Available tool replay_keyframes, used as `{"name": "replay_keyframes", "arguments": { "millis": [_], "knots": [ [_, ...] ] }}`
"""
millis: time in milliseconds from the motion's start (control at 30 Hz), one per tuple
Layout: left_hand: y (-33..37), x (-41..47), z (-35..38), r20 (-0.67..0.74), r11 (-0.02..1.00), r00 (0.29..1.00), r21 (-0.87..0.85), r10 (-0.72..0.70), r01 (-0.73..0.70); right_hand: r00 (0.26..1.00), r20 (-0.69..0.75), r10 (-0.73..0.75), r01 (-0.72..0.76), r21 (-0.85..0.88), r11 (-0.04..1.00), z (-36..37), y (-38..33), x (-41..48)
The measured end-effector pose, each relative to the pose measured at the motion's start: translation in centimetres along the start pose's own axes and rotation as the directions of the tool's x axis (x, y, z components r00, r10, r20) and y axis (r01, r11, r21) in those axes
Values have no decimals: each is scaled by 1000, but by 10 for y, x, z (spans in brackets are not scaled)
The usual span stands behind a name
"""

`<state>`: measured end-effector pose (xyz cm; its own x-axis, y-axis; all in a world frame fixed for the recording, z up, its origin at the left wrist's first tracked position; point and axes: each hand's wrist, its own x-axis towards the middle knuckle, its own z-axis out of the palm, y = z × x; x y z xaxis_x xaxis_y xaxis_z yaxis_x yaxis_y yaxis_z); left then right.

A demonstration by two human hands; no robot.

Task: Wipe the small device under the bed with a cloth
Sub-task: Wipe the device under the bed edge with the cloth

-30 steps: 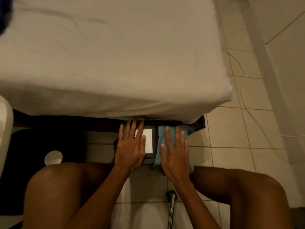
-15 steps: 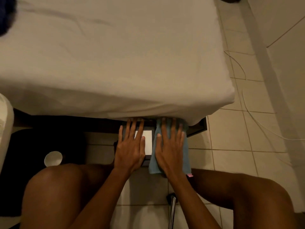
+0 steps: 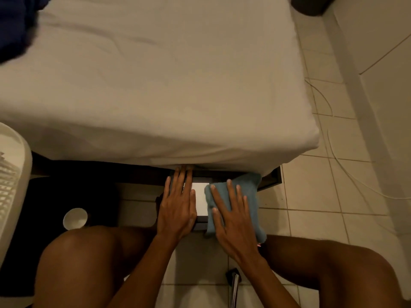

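Note:
A small dark device (image 3: 200,221) with a white top panel lies on the tiled floor at the bed's edge, half under the mattress (image 3: 155,85). My left hand (image 3: 178,205) lies flat on its left side, fingers reaching under the bed. My right hand (image 3: 231,216) presses a blue cloth (image 3: 249,196) flat on the device's right side, fingers spread. The cloth hides the device's right part.
A dark bed frame (image 3: 270,178) runs under the mattress. A white cup (image 3: 75,218) stands on a dark mat at the left, next to a white basket (image 3: 13,185). A thin white cable (image 3: 347,170) runs over the tiles at the right. A metal rod (image 3: 234,287) stands between my knees.
My right hand slid the cloth up under the mattress edge and has drawn it back toward me and to the right. My left hand stayed on the device.

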<state>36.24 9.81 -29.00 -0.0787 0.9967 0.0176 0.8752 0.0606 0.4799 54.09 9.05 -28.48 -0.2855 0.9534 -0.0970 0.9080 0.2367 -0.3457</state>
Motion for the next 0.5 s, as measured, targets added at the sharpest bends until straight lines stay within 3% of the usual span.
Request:
{"name": "replay_keyframes", "arguments": {
  "millis": [167,367,500],
  "knots": [
    [-2,1,-2,-75,979,991,-174,-115,101,976,-47,214,-212,38,977,0,-26,32],
    [-1,-5,-1,-82,944,986,-312,-144,112,999,38,-12,9,76,997,-5,-23,9],
    [-5,-4,3,-98,924,975,-352,-197,151,975,-64,215,-212,44,976,1,-18,28]
  ]
}}
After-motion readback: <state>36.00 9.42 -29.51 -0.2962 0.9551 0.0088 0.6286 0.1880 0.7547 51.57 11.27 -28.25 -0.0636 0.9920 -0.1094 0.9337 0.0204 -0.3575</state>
